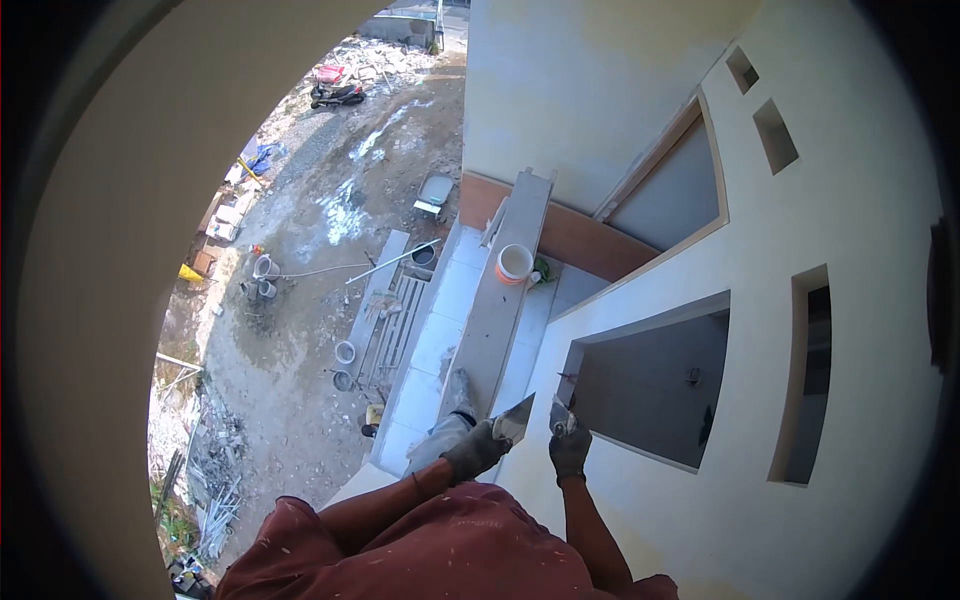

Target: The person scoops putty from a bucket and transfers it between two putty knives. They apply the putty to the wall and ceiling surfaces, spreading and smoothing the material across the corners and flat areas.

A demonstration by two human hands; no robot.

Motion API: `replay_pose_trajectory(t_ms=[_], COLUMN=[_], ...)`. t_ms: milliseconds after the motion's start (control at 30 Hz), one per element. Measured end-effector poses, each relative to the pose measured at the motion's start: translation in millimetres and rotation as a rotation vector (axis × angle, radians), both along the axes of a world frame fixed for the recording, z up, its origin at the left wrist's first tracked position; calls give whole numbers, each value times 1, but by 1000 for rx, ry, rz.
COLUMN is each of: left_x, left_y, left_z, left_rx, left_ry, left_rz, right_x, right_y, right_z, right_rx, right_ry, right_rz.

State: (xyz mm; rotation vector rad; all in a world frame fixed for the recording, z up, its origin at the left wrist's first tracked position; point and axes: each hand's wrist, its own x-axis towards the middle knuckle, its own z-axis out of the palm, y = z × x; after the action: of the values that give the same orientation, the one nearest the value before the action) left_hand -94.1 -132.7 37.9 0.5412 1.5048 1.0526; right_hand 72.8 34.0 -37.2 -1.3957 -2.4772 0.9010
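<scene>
My left hand (pixel 478 452), in a dark grey glove, is closed on a putty knife (pixel 516 416) with a wide metal blade that points up and right. In its matching glove, my right hand (pixel 570 450) grips a scraper (pixel 560 415), its narrower blade pointing up and away. The two blades are close together but apart, above the plank and beside the pale wall. Pale material, perhaps putty, shows near the base of the left blade. Each tool's handle is mostly hidden by my fingers.
My foot (pixel 461 390) rests on a long raised plank (pixel 490 325). Farther along it stands a white-and-orange bucket (pixel 514 264). White tiles (pixel 445 310) lie below. A window opening (pixel 650 385) is to the right. Buckets, boards and a pallet (pixel 400 325) lie on the ground at left.
</scene>
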Motion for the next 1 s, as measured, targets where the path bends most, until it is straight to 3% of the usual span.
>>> replay_pose_trajectory(t_ms=[33, 67, 133, 200, 267, 300, 400, 500, 600, 667, 733, 767, 800, 833, 967, 1000], left_x=[-8, -15, -35, -67, -97, -109, -147, -172, -179, -183, -179, -164, -173, -182, -174, -165], left_y=[2, 4, -6, -14, -17, -17, -34, -47, -49, -34, -28, -37, -16, 8, 34, 33], left_z=[-13, -31, -90, -103, -105, -111, -129, -152, -156, -148, -165, -185, -183, -179, -241, -258], left_rx=[-35, -72, -162, -65, -21, -75, -129, -234, -219, -326, -349, -293, -380, -466, -414, -407], left_ry=[-107, -212, -409, -559, -439, -477, -468, -459, -453, -482, -511, -372, -442, -513, -574, -303], left_rz=[213, 425, 686, 872, 925, 1018, 1134, 1270, 1345, 1407, 1411, 1317, 1364, 1415, 1531, 1282], right_x=[-5, 6, -13, -33, -50, -60, -117, -165, -201, -234, -279, -302, -323, -345, -417, -430], right_y=[17, 43, 70, 93, 119, 133, 153, 175, 201, 225, 253, 266, 277, 289, 323, 329], right_z=[-6, -49, -47, -83, -121, -138, -120, -127, -153, -183, -213, -233, -258, -288, -438, -468], right_rx=[16, -80, -601, -552, -499, -620, -863, -1065, -1186, -1164, -1124, -1130, -1042, -954, -782, -742], right_ry=[166, 115, 305, 386, 471, 470, 403, 638, 651, 626, 609, 606, 583, 557, 465, 449], right_rz=[-76, -104, -391, -435, -476, -518, -646, -762, -681, -637, -637, -645, -623, -597, -662, -694])
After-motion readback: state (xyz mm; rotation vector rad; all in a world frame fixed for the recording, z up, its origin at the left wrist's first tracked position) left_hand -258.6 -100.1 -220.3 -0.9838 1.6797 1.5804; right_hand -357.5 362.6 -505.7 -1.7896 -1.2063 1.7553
